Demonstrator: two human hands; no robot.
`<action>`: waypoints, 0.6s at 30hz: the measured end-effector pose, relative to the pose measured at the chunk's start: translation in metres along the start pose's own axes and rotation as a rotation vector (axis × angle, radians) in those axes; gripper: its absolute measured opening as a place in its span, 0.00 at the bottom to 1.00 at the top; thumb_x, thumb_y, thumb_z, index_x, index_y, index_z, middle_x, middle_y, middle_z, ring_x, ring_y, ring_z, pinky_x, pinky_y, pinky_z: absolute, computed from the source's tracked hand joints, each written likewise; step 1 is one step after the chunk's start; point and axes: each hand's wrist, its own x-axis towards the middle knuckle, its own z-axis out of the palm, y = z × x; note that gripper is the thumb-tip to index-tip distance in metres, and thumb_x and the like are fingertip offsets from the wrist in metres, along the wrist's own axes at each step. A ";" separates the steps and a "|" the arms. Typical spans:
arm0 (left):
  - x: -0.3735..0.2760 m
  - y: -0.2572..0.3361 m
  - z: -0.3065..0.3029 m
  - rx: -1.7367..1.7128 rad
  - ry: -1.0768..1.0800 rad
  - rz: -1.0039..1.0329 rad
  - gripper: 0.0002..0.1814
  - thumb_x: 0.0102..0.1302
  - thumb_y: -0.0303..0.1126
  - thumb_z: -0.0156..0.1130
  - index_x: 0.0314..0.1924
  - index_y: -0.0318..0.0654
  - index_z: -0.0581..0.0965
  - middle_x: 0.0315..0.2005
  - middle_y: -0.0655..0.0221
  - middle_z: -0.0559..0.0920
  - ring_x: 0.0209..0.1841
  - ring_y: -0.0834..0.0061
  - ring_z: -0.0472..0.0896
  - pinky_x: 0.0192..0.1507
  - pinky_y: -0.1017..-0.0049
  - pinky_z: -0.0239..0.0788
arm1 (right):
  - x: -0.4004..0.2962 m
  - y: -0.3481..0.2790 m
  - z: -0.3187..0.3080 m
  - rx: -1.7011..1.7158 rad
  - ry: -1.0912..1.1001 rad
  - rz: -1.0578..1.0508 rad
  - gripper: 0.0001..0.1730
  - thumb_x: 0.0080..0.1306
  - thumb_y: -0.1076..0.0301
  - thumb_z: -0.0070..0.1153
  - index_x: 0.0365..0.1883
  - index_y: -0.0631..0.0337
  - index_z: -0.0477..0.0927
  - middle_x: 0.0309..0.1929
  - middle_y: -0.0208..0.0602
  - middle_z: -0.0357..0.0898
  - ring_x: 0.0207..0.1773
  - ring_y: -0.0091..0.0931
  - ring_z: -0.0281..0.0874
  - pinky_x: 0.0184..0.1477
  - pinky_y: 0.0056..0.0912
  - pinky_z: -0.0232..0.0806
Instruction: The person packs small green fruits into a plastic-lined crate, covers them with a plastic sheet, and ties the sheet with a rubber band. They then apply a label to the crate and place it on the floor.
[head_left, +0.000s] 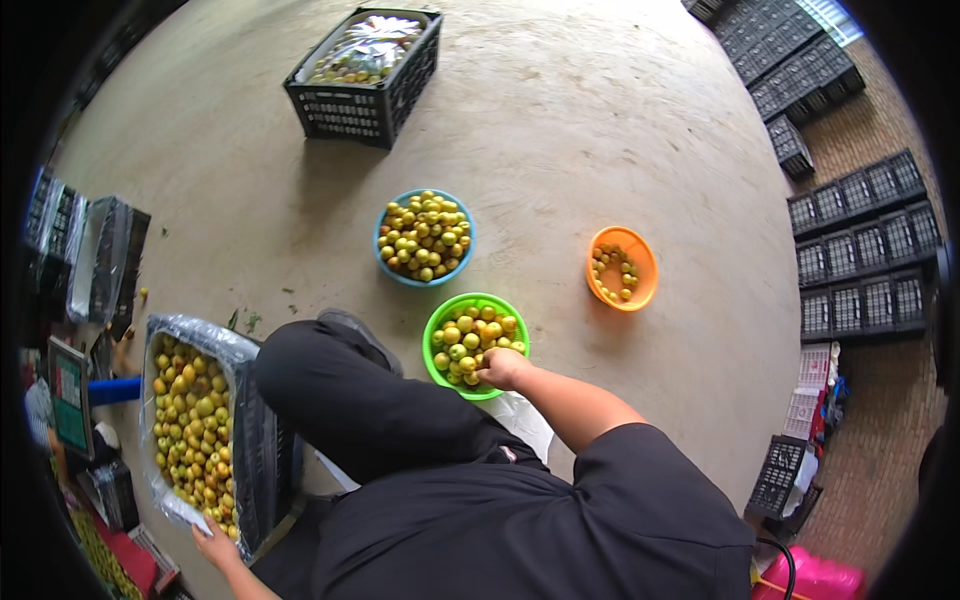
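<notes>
My right hand (504, 369) reaches over the near right rim of a green plastic basket (429, 358) of yellow-green jujube-like fruit (465, 325); its fingertips are down among the fruit, and whether they grip one is hidden. At the lower left, my left hand (217, 541) is on the plastic-lined near edge of a crate (247, 420) full of the same fruit, its fingers at the liner (180, 511). Beyond the green basket stands a heaped blue basin (416, 281). An orange basket (641, 296) to the right holds a few fruits around its bottom.
A black crate (337, 112) with bagged fruit stands on the concrete floor farther off. Stacked black crates (862, 255) line the right side. At the left are a lined crate (94, 259), a screen (69, 397) and part of another person (39, 416). My bent leg lies between the crate and green basket.
</notes>
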 end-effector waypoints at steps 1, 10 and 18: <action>0.001 0.006 -0.001 -0.004 0.001 0.008 0.40 0.80 0.57 0.59 0.72 0.24 0.71 0.66 0.38 0.76 0.68 0.43 0.77 0.69 0.56 0.69 | 0.003 0.003 0.001 0.011 0.012 -0.004 0.22 0.63 0.50 0.66 0.46 0.58 0.90 0.46 0.49 0.90 0.52 0.43 0.89 0.58 0.46 0.79; -0.018 0.019 -0.013 0.023 0.066 0.029 0.38 0.79 0.54 0.61 0.72 0.27 0.72 0.67 0.38 0.77 0.69 0.43 0.75 0.72 0.56 0.67 | 0.017 0.114 -0.007 0.334 0.288 0.381 0.28 0.62 0.54 0.70 0.57 0.60 0.88 0.54 0.50 0.90 0.58 0.40 0.88 0.64 0.41 0.77; -0.076 0.139 -0.061 0.022 -0.100 0.073 0.34 0.69 0.48 0.74 0.66 0.30 0.79 0.62 0.41 0.80 0.65 0.43 0.79 0.69 0.54 0.70 | 0.067 0.243 -0.057 1.015 0.568 0.686 0.50 0.71 0.63 0.67 0.85 0.39 0.52 0.19 0.29 0.67 0.14 0.26 0.63 0.17 0.35 0.59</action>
